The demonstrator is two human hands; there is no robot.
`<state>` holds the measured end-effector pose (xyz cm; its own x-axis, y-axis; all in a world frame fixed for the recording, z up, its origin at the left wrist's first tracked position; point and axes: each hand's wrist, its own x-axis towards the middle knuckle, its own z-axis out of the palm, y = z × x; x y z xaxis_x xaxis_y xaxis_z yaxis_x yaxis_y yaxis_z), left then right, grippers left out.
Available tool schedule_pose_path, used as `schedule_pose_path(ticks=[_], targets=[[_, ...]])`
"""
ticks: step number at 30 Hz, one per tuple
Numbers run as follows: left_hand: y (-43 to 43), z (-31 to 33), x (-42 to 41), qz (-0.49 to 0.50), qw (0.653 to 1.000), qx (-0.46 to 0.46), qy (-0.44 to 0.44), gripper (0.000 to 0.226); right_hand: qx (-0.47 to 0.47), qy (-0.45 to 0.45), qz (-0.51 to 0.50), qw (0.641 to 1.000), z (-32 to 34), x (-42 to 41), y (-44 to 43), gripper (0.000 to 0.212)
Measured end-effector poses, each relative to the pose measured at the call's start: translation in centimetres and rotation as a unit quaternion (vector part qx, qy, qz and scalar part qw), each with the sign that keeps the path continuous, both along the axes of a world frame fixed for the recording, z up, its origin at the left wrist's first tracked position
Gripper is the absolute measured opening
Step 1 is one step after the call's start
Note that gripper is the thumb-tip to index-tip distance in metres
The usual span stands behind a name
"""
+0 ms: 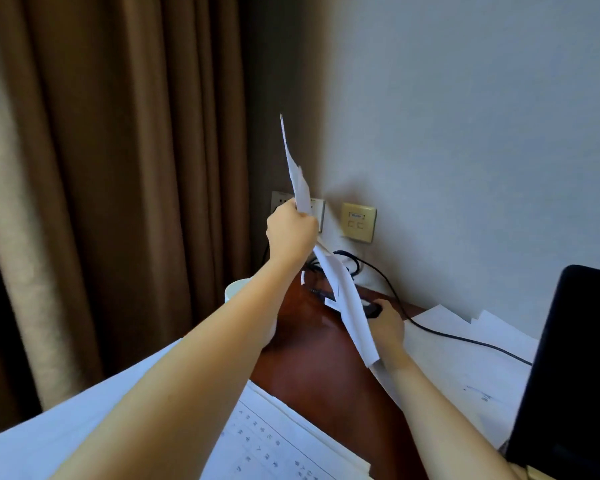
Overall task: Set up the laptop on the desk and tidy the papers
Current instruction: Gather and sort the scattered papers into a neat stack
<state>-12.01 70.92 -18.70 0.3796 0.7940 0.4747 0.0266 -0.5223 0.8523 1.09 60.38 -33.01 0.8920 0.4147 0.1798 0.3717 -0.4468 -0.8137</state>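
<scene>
The person's left hand (291, 230) is raised at the centre of the view. Its fingers (305, 221) are curled tight around a sheaf of white sheets (347, 299) held edge-on, one end pointing to 12 o'clock and the other drooping toward 5 o'clock. Behind the drooping end, the right hand (387, 327) reaches across the brown desk (312, 358) to a black power adapter (373, 309). The sheets hide its fingers, so it cannot be told whether they grip the adapter. A black cable (447, 336) runs toward 4 o'clock over loose papers (471, 362) to the black laptop (575, 375) standing at the right edge. Printed pages (267, 445) lie at 6 o'clock. A white cup (234, 289) sits at the desk's far corner, beside the brown curtain (101, 168).
</scene>
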Motion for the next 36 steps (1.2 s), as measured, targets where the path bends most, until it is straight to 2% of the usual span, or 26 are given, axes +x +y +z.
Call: schedule_pose_path(ticks=[3, 5, 8, 9, 12, 14, 18, 21, 23, 28, 31, 36], targets=[[0.2, -0.4, -0.5, -0.011, 1.000, -0.005, -0.006, 0.013, -0.043, 0.012, 0.014, 0.999, 0.2, -0.4, -0.2, 0.055], [0.3, -0.6, -0.9, -0.016, 1.000, -0.014, -0.009, 0.013, -0.053, -0.010, 0.015, 0.998, 0.9, -0.8, -0.3, 0.049], [0.4, -0.8, -1.6, -0.019, 0.999, -0.047, -0.017, 0.016, 0.013, -0.037, -0.004, 0.999, 2.6, -1.4, -0.8, 0.033], [0.3, -0.8, -1.9, -0.022, 0.998, -0.059, -0.024, 0.016, 0.037, -0.014, 0.005, 0.999, 3.3, -1.7, -1.0, 0.035], [-0.6, -0.1, -3.2, -0.024, 0.996, -0.081, -0.038, 0.028, 0.096, 0.145, 0.090, 0.981, 5.0, -2.8, -1.2, 0.048], [-1.4, 0.4, -4.2, -0.029, 0.995, -0.081, -0.045, 0.032, 0.112, 0.211, 0.123, 0.963, 5.7, -3.6, -1.6, 0.045], [-2.5, 1.1, -6.4, -0.031, 0.994, -0.092, -0.048, 0.037, 0.190, 0.273, 0.080, 0.940, 5.9, -4.4, -3.1, 0.050], [-2.7, 0.8, -8.0, -0.025, 0.995, -0.082, -0.048, 0.033, 0.243, 0.294, 0.095, 0.920, 6.2, -5.4, -5.0, 0.026], [-2.9, 0.5, -9.1, -0.027, 0.995, -0.082, -0.042, 0.025, 0.251, 0.290, 0.091, 0.919, 6.2, -6.2, -5.9, 0.014], [-3.9, -0.2, -11.7, -0.032, 0.994, -0.086, -0.051, 0.023, 0.245, 0.220, 0.032, 0.944, 6.7, -8.5, -7.2, 0.010], [-4.6, -0.7, -13.3, -0.028, 0.995, -0.088, -0.042, 0.018, 0.247, 0.174, 0.025, 0.953, 7.3, -10.2, -8.5, 0.021], [-5.7, -1.7, -16.1, -0.046, 0.991, -0.114, -0.050, 0.020, 0.235, 0.143, 0.027, 0.961, 8.1, -12.3, -10.3, 0.024]])
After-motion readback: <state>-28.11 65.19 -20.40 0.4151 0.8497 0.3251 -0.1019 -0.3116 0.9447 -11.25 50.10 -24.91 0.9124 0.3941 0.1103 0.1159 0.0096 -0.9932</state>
